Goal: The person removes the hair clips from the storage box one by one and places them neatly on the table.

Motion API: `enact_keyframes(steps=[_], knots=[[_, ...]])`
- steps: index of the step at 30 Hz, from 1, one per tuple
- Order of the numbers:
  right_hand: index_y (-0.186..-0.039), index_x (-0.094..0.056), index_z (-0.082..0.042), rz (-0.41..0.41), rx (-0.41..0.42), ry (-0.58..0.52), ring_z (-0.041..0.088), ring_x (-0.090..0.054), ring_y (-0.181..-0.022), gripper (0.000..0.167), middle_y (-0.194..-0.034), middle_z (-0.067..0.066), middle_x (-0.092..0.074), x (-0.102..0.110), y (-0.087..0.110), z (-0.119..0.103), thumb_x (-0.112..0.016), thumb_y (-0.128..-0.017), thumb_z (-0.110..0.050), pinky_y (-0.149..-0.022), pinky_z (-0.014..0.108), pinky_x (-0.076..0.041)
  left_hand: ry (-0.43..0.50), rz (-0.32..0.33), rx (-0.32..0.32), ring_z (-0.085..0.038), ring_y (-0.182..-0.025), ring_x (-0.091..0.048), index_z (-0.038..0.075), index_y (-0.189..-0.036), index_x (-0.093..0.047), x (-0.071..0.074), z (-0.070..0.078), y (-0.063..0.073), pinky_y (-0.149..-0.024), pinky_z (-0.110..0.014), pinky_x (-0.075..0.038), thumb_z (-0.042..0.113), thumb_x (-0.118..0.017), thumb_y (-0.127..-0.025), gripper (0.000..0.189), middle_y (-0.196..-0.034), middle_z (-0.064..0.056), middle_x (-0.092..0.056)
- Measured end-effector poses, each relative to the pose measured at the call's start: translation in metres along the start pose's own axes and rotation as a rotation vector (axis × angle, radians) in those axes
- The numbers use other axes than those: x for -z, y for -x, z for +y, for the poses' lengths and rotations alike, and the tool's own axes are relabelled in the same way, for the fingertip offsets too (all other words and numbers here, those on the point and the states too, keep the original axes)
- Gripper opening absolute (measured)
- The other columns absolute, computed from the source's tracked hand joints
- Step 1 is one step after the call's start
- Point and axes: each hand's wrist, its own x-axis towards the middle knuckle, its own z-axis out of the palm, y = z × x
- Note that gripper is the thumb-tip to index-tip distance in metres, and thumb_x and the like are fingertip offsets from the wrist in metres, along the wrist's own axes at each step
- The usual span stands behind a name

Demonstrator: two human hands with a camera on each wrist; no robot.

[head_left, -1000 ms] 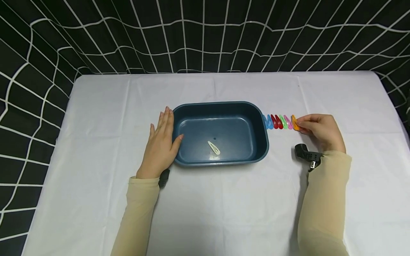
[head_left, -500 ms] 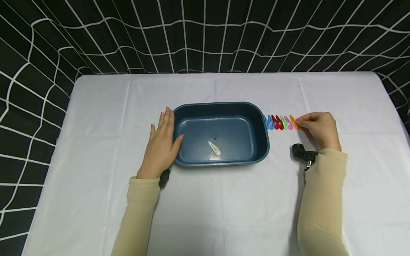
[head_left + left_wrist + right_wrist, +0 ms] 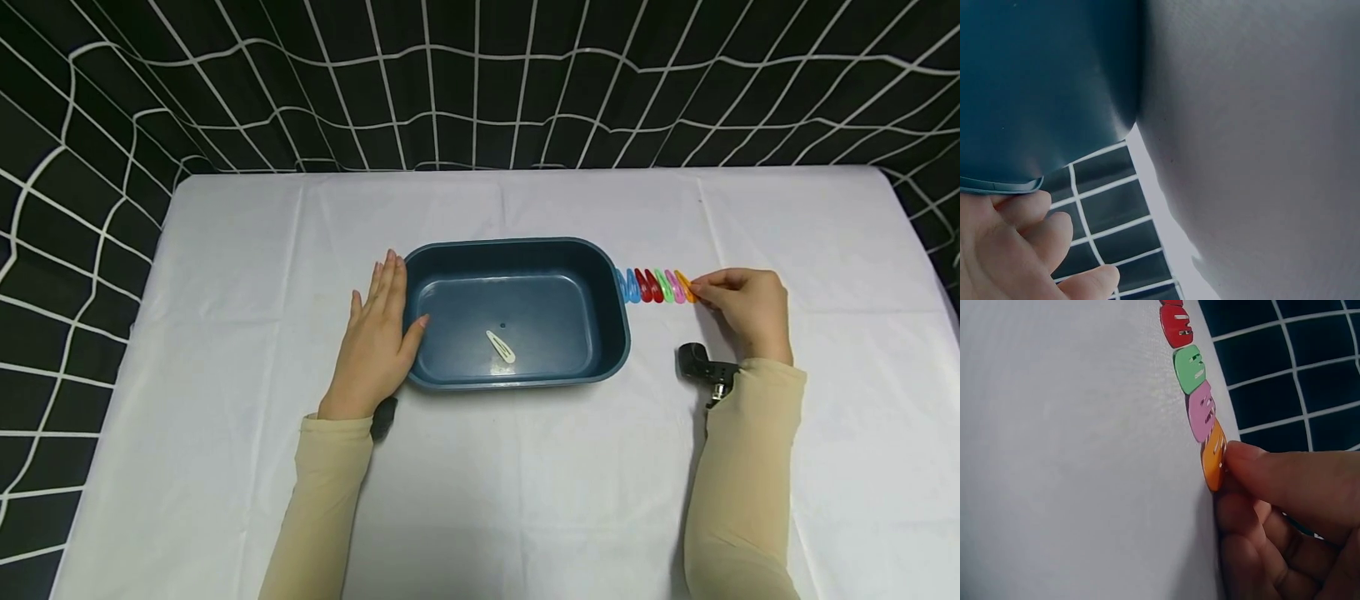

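My right hand (image 3: pixel 742 304) pinches an orange hair clip (image 3: pixel 686 286) between thumb and fingers, at the right end of a row of snap clips. Beside it the row runs left through a pink clip (image 3: pixel 675 286), a green clip (image 3: pixel 663 286), red clips (image 3: pixel 649 285) and blue clips (image 3: pixel 633 286). The row's left end meets the rim of a blue plastic tub (image 3: pixel 517 386). In the right wrist view the orange clip (image 3: pixel 1212 461) overlaps the pink one. My left hand (image 3: pixel 375 342) rests with straight fingers along the tub's left end, thumb over the rim.
A cream hair clip (image 3: pixel 501 347) lies on the tub's floor. White cloth (image 3: pixel 525 475) covers the table, and a dark backdrop with white netting (image 3: pixel 480 92) rises behind and at the left. A black wrist camera (image 3: pixel 705 365) juts from the right sleeve.
My right hand has shifted slightly left with the orange clip, which now tilts and sits closer to the pink one. The left hand and tub have stayed in place.
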Motion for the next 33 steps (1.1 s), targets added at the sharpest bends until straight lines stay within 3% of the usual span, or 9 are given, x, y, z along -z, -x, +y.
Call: enact_keyframes(steps=[11,24,33], knots=[[-0.097,-0.07,0.01,-0.014,-0.008,-0.028,-0.003,-0.051,-0.056,0.029,-0.059,-0.029,-0.055,0.0017,0.0009,0.0002,-0.068,-0.087,-0.017,-0.052,0.015,-0.041,-0.001,0.006,-0.009,-0.028,-0.143,-0.009,-0.002,-0.149,-0.015,0.0,0.0002,-0.0013,-0.108,-0.06,-0.012,0.029,-0.049,-0.098,0.069,-0.157,-0.012,-0.008],[-0.094,-0.072,0.003,-0.006,-0.04,-0.016,0.007,-0.046,-0.069,0.036,-0.057,-0.027,-0.054,-0.0007,0.0002,-0.0011,-0.073,-0.083,-0.03,-0.057,0.021,-0.036,0.004,0.0,-0.002,-0.028,-0.143,-0.009,-0.001,-0.15,-0.014,0.0008,0.0004,-0.0023,-0.108,-0.06,-0.012,0.028,-0.049,-0.098,0.069,-0.157,-0.011,-0.007],[-0.1,-0.068,0.006,-0.012,-0.019,0.055,0.011,-0.045,-0.071,0.038,-0.057,-0.029,-0.052,-0.0026,0.0007,-0.0039,-0.071,-0.084,-0.029,-0.06,0.025,-0.034,0.014,0.004,0.002,-0.029,-0.143,-0.01,-0.001,-0.149,-0.014,0.0005,-0.0008,-0.0012,-0.107,-0.061,-0.013,0.028,-0.05,-0.098,0.069,-0.157,-0.012,-0.008]])
